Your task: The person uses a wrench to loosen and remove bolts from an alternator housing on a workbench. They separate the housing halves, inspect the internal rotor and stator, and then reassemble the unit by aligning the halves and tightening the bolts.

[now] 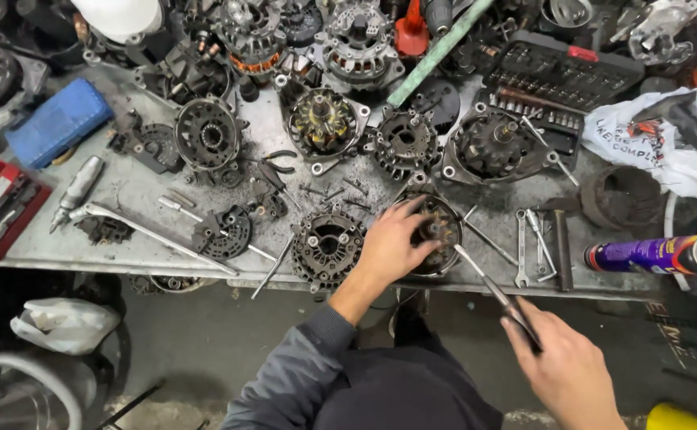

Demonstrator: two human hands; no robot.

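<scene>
Now left hand (391, 245) steadies alternator housing (438, 231) (right hand (565, 368) grips screwdriver (493, 293))

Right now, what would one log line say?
left hand: gripping round alternator housing | right hand: holding screwdriver, tip at housing | metal workbench: cluttered with parts

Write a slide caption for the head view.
Left hand steadies an alternator housing while the right hand works a screwdriver into it.

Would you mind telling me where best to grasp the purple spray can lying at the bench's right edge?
Probably grip the purple spray can around the middle of its body, coming from above. It lies on its side on the bench, nozzle pointing right, so the round body is exposed on top with free space on both long sides.
</scene>
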